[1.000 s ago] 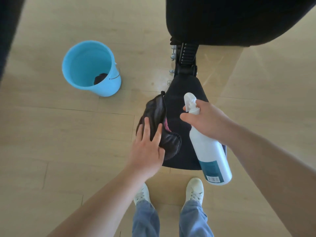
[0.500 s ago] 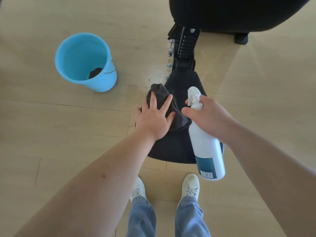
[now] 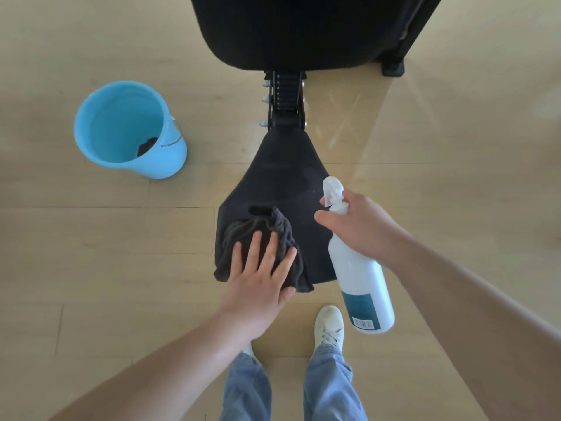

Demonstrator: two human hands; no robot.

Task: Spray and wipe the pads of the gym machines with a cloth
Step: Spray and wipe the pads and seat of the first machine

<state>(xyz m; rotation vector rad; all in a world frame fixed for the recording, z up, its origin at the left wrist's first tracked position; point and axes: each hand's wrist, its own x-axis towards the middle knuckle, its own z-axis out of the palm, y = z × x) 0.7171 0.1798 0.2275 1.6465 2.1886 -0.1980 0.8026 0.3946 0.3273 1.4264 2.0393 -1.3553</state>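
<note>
**Left.** A blue bucket point(image 3: 165, 167) stands on the wooden floor point(image 3: 91, 253), well apart from the machine. A dark item point(image 3: 147, 146) is seen at its bottom and cannot be identified. The bucket is judged to be parked within reach but out of the wiping path.

**Centre-left.** The left grip point(image 3: 258, 278) is laid flat with its fingers straight and spread. Nothing is clasped. A bunched dark cloth point(image 3: 243, 235) is pressed by it onto the near left corner of the black seat pad point(image 3: 282, 183). One cloth edge hangs past the pad's front rim. The flat palm is judged to spread pressure across the cloth so that a broad strip is wiped at each pass.

**Centre.** The seat pad narrows toward a ribbed adjustment bracket point(image 3: 285, 98). Beyond the bracket a larger black upper pad point(image 3: 288, 28) fills the top of the view. Neither grip is in contact with the upper pad, and it is judged to be outstanding work.

**Right.** The right grip point(image 3: 361, 226) is closed round the neck of a white spray bottle point(image 3: 358, 275). The nozzle point(image 3: 332, 188) is directed forward over the seat pad, and the bottle body slopes back and down. Whether a finger lies on the trigger cannot be told. The bottle is judged to be kept ready beside the pad's right edge so that spraying can follow without a change of grip.

**Stage.** The seat pad is being wiped, and the task is judged to be partly complete.
</note>
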